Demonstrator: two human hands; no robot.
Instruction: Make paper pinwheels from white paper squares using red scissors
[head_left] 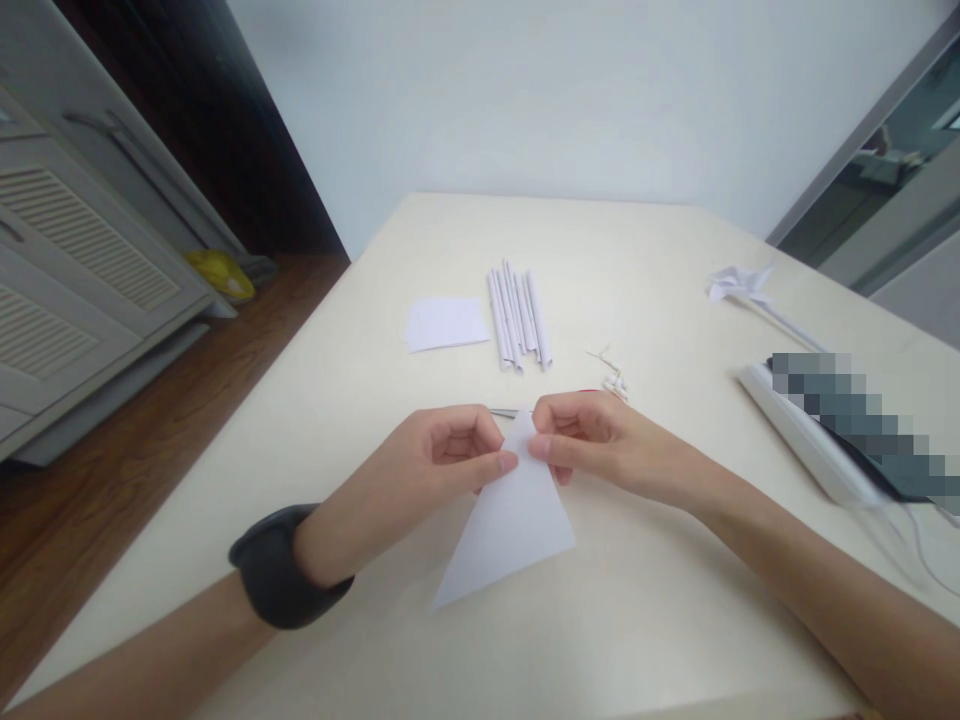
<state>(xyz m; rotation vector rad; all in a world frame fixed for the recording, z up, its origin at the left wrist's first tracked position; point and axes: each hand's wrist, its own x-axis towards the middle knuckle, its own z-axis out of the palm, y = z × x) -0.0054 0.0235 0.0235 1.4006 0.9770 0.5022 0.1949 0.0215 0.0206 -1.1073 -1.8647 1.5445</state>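
Observation:
Between my two hands is a sheet of white paper point(514, 530) in a triangular shape, its narrow tip pointing away from me. My left hand point(457, 455) pinches its left edge near the tip, thumb on top. On the opposite edge, the thumb and fingers of my right hand point(581, 435) close on the paper. Just beyond the tip lie scissors point(508, 412), mostly hidden behind my hands; their blades and a bit of red handle show.
Farther back lie a stack of white paper point(447, 323) and several rolled paper tubes point(519, 315). Small white bits with string point(613, 380) sit near my right hand. At the right are a paper pinwheel point(742, 285) and a white device with a cable point(810, 440), partly blurred out.

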